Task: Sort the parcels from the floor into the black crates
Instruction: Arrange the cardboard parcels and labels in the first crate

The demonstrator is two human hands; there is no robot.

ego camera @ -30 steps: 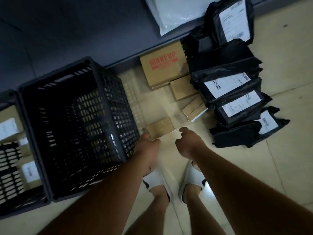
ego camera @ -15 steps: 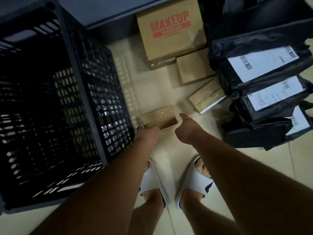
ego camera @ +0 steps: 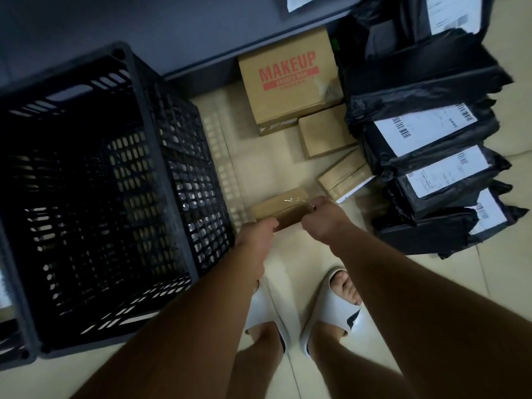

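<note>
right now a small box is sitting on the floor just beside the crate, and both hands are closing on it. the left hand is curling its fingers round the near left corner, the right hand is pinching the right end, so the two hands are clamped on the one box, one at each end. whether it is lifting off the tiles yet, i cannot tell.

judging how far along the sorting is: it is looking early. the crate nearest the box is showing no parcel inside, as far as the dim mesh is letting me see. a second crate is peeking in at the left edge of the view, its contents mostly hidden.

plenty is waiting. behind the small box, along the wall, a makeup box is standing, with a plain box touching its near side and a flat box lying tilted just nearer. to the right, a row of black bags with white labels is overlapping toward the far right corner of the floor.

the likely next move is carrying the small box left, over the crate rim.
</note>
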